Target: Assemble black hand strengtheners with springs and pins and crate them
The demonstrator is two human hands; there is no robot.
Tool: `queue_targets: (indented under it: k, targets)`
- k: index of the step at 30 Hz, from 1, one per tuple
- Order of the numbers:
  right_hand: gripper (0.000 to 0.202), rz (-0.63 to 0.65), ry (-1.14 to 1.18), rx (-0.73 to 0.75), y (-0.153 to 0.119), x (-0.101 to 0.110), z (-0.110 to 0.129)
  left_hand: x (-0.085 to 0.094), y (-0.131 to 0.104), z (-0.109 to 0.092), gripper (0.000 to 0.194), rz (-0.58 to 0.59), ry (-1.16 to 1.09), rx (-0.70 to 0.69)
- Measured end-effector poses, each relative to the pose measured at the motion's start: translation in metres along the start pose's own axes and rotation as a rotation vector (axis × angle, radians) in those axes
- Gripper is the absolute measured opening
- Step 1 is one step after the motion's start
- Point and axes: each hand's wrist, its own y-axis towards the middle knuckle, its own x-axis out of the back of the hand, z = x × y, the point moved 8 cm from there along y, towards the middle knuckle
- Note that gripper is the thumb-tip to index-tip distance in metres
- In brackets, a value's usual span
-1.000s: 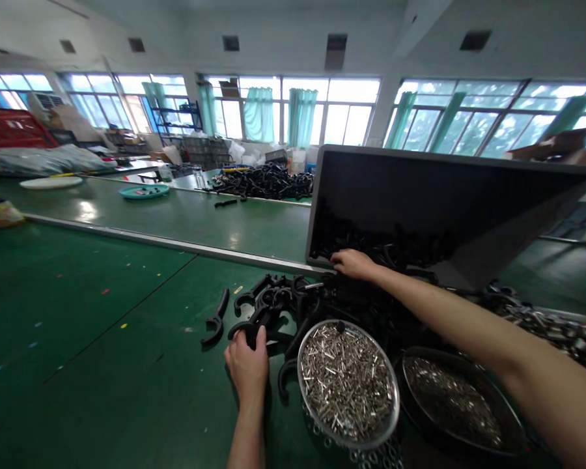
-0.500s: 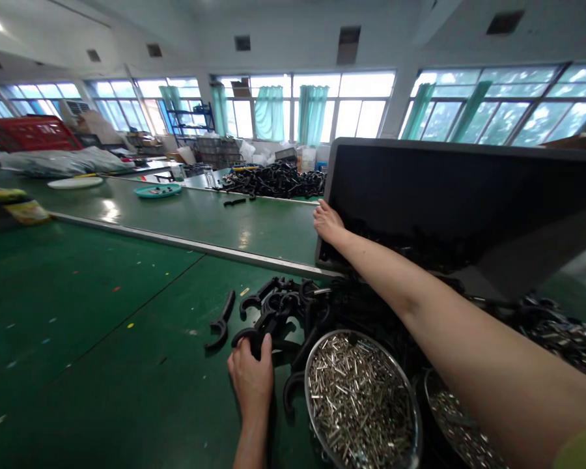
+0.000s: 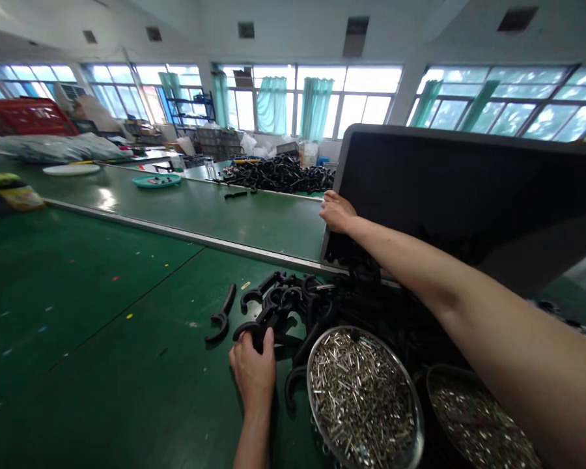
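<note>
"black, that hooked part (image 3: 258,332); where does it sit against the left hand (image 3: 254,371)?"

"right at the fingertips, filling the gap between thumb and forefinger."

"pinched?"

"i can't tell. thumb and fingers stand somewhat apart, and the part hides some of the tips."

"and the right hand (image 3: 338,212)?"

"farther forward, its fingers bent round the near-left edge of a tilted dark bin (image 3: 444,176), gripping it."

"what's about them?"

"a heap of black parts (image 3: 273,306), just beyond the left hand and on toward the bin's lower edge. one loose part (image 3: 229,301) lies to the left of the heap on the green table (image 3: 127,391)."

"and to the right of the left hand?"

"a dish (image 3: 418,423) of metal pins (image 3: 364,397), near but not touching it."
</note>
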Motion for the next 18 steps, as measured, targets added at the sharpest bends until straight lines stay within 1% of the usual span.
queue_targets:
  k: [3,6,9,11,13,15,16,18]
  targets:
    - [0.031,-0.017,-0.021,0.027,-0.004,0.002,0.003,0.001,0.000,-0.001,0.047,0.000,0.011,0.001]
    - [0.036,-0.039,-0.028,0.033,-0.014,0.006,0.009,0.002,0.000,-0.002,0.047,0.009,0.011,-0.006]
    - [0.036,-0.083,-0.028,0.033,-0.036,0.009,0.013,0.001,0.000,-0.002,0.049,0.022,0.020,0.000]
    - [0.036,-0.121,-0.029,-0.005,-0.058,0.006,0.007,0.001,0.000,-0.002,0.050,0.021,0.024,-0.003]
    - [0.037,-0.147,-0.029,-0.100,-0.080,-0.006,-0.007,0.001,-0.001,-0.002,0.050,0.005,0.021,-0.010]
    - [0.036,-0.132,-0.023,-0.214,-0.094,-0.026,-0.023,0.001,-0.001,-0.002,0.049,-0.015,0.014,-0.015]
    - [0.034,-0.109,-0.017,-0.258,-0.096,-0.037,-0.030,0.000,-0.002,-0.002,0.049,-0.020,0.010,-0.015]
    - [0.031,-0.051,-0.005,-0.305,-0.087,-0.060,-0.036,-0.001,-0.003,0.000,0.049,-0.019,0.006,-0.009]
